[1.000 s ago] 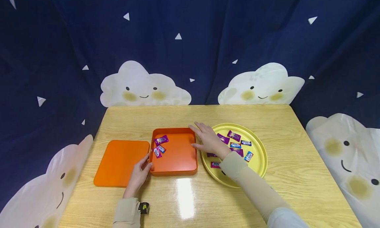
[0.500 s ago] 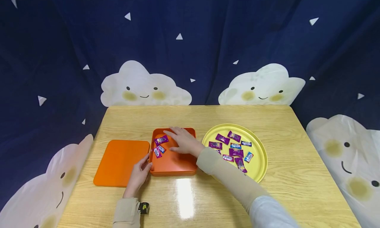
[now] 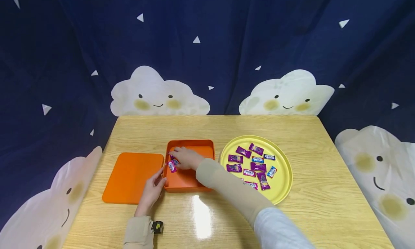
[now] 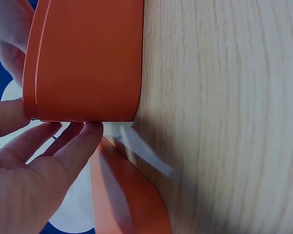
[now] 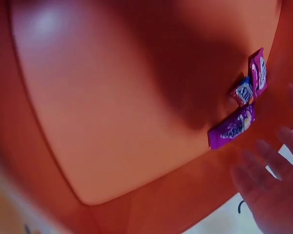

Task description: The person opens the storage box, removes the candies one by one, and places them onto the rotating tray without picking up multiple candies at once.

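Note:
My left hand (image 3: 152, 189) rests at the left wall of a shallow orange box (image 3: 189, 189). In the left wrist view its fingers (image 4: 90, 139) are fairly straight, their tips against the outside of the box and one digit at the rim. My right hand (image 3: 186, 158) reaches into the box, over three wrapped candies by the left wall. In the head view it partly covers them, leaving a pink candy (image 3: 172, 166) showing. The right wrist view shows a purple candy (image 5: 232, 127), a small blue-and-red candy (image 5: 242, 91) and the pink one, with loosely extended fingers beside them.
A flat orange lid (image 3: 133, 178) lies left of the box. To the right, a round yellow tray (image 3: 282, 186) holds several purple, pink and blue wrapped candies. All stand on a wooden table (image 3: 324, 191) before a navy curtain (image 3: 223, 43) with cloud faces.
My right hand has moved left from the box's right rim, across the box, to the candies by its left wall. More candies on the yellow tray are uncovered. My left hand stays put.

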Tool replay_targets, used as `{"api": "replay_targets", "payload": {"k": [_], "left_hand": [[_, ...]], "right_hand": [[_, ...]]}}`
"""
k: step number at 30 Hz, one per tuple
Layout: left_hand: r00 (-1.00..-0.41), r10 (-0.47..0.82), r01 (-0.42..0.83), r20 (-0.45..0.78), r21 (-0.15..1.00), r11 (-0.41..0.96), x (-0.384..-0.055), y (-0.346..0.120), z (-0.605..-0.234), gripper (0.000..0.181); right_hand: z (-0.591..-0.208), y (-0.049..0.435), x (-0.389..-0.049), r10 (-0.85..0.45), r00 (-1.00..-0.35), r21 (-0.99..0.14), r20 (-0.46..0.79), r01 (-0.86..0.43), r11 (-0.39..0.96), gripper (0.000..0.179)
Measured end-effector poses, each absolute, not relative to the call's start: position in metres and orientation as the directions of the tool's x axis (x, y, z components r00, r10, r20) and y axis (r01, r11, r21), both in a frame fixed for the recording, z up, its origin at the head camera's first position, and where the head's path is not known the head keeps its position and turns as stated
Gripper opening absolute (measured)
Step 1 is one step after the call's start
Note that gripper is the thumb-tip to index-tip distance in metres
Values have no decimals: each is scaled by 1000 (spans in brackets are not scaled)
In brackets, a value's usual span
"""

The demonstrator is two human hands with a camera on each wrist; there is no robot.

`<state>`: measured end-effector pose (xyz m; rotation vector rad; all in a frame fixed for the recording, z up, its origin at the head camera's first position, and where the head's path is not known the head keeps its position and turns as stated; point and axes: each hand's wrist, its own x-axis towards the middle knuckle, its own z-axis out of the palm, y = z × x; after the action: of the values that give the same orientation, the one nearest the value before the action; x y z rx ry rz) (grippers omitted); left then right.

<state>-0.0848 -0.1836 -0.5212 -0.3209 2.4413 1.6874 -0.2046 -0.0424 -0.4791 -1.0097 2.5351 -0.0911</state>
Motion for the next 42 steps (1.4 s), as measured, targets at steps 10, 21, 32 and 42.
{"api": "replay_targets", "payload": {"k": [10,21,32,42], "left_hand": [[-967,-89,-256,-240,905,339,-85,-184,-522,48],[-965,-85,-261,-247,907,331,-85,-184,-523,49],[-966,-81,-258,-245,906,335,-84,-184,-522,49],[-967,-88,-255,-239,904,345,-85,-184,-524,49]], "right_hand": [[-497,-56,-202,-663,-650,-97,-371,-683,724,48],[-500,-63,-201,-618,-682,-79,-392,-644,761,38],[-504,-63,-202,-594,-687,-78,-419,-624,777,38],[-505,-59,-202,-600,-686,-119,-412,-612,782,31]]}}
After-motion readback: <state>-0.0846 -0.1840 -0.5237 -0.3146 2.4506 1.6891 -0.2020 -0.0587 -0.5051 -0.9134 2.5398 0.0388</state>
